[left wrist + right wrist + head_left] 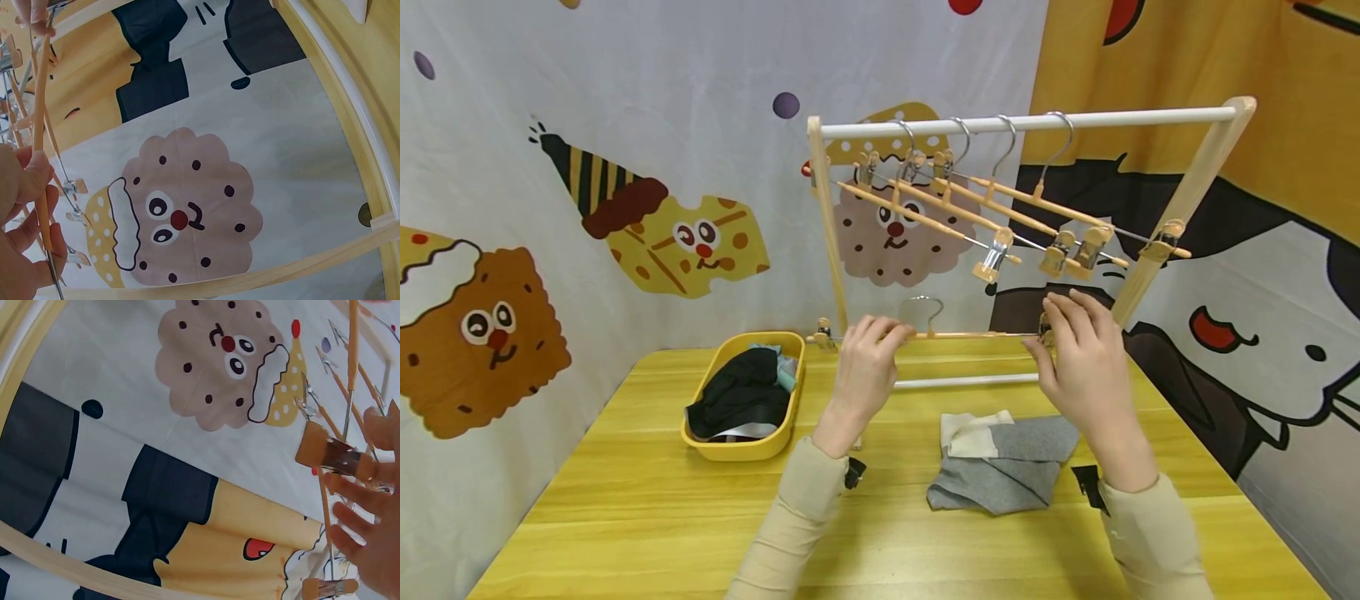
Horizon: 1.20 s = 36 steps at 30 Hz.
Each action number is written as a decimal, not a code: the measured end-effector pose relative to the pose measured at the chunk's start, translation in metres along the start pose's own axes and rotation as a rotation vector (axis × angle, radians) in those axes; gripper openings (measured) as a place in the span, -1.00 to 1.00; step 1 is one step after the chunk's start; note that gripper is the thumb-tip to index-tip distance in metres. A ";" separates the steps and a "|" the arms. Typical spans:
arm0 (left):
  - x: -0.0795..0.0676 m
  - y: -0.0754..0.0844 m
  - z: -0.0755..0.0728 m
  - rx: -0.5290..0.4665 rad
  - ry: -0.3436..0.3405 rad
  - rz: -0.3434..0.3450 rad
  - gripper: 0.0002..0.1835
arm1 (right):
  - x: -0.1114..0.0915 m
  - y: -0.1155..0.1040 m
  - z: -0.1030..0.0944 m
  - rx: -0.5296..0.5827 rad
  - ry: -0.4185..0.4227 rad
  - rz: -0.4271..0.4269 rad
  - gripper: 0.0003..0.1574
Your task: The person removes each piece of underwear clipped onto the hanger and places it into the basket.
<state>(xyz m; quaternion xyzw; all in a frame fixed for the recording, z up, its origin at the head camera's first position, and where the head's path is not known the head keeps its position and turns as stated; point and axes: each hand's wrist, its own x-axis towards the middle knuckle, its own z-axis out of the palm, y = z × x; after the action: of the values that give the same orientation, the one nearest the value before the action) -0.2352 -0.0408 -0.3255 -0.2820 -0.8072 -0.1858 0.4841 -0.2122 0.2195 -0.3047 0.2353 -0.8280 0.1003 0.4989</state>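
Note:
A clip hanger [962, 335] with a light orange bar and a metal hook is held level above the table. My left hand [865, 365] grips its bar left of the hook, with curled fingers around it in the left wrist view. At the hanger's right end, my right hand [1088, 358] pinches the clip [334, 453] between thumb and fingers. Another clip [824, 335] stays beyond my left hand at the far end of the bar. Below the hands, a folded grey and cream garment [1007, 475] lies on the table.
Several clip hangers [917, 212] hang from the white rail [1120, 118] of a wooden-sided rack [1195, 179]. A yellow basket [741, 451] holding dark and light blue cloth stands on the left of the table [625, 508]. A printed curtain [685, 100] hangs behind.

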 end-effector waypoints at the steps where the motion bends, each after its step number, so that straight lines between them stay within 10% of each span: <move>1: 0.000 0.000 0.000 0.002 -0.004 0.000 -0.58 | 0.000 -0.001 0.001 -0.021 0.015 -0.024 -0.33; 12: 0.000 0.007 0.005 0.034 -0.035 0.028 -0.48 | 0.000 -0.021 0.011 -0.022 -0.017 -0.250 -0.53; 16: 0.000 0.008 0.007 0.046 -0.034 0.033 -0.48 | -0.001 -0.021 0.014 0.047 -0.028 -0.237 -0.83; 36: 0.005 0.015 0.014 -0.021 -0.066 0.092 -0.88 | -0.009 -0.011 0.023 0.142 -0.046 -0.143 -0.60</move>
<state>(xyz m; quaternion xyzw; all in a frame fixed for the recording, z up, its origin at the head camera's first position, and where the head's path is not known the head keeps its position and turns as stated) -0.2368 -0.0201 -0.3272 -0.3299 -0.8069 -0.1622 0.4623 -0.2216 0.2035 -0.3241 0.3308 -0.8111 0.1176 0.4678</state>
